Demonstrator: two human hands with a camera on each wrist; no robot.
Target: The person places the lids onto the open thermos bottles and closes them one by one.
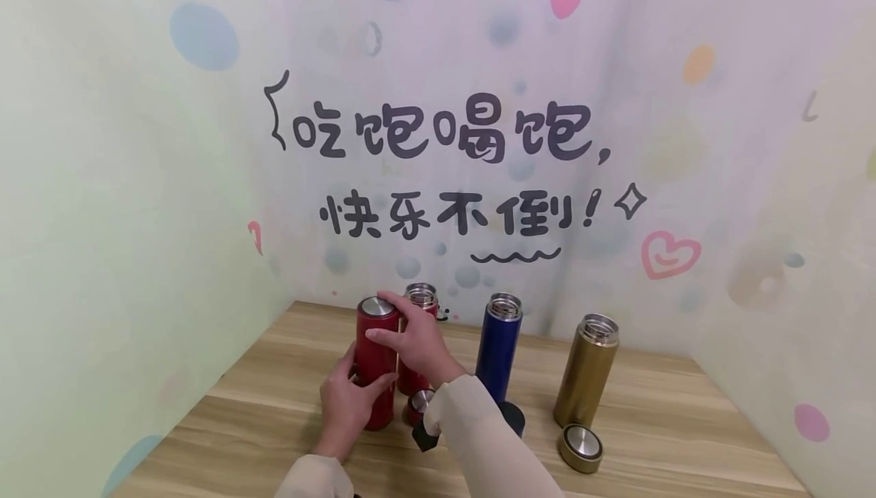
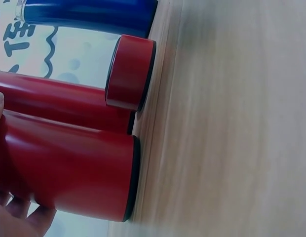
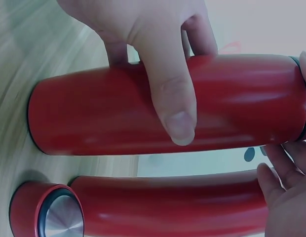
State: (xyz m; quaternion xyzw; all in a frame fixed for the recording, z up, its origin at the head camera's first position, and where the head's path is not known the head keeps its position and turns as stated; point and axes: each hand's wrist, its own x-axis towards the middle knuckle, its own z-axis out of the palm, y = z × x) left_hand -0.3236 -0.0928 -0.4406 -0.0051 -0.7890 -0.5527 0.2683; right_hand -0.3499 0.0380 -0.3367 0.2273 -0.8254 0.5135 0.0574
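Cream fabric sleeves come in at the near edge, over a table [image 1: 226, 437] with a streaked wood grain. Nearest on it lies a squat round gold lid [image 1: 582, 448], its brushed-steel disc facing up. A dark lid [image 1: 513, 417] sits to its left, then a short red cylindrical lid [image 3: 23, 210] with a steel top. The capped red flask [image 1: 378, 350] stands upright at the left, a smooth glossy cylinder with a black ring at its base and a steel disc in its cap. Farther back are a gold flask [image 1: 587, 376], a blue flask [image 1: 501, 342] and an uncapped red flask [image 3: 172, 205], the last just beside the capped one; all three show bare threaded steel necks. Behind hangs a backdrop [image 1: 438, 42] printed with dark Chinese lettering, hearts and soft spots.

The left hand [image 1: 347, 403] curls round the lower body of the capped red flask, thumb across its front. The right hand [image 1: 420, 338] grips the cap end, thumb and fingers on opposite sides.

The right hand covers part of the uncapped red flask, and the right sleeve cuts off much of the dark lid, so its exact colour is hard to tell. The right wrist view crops the cap at its edge.
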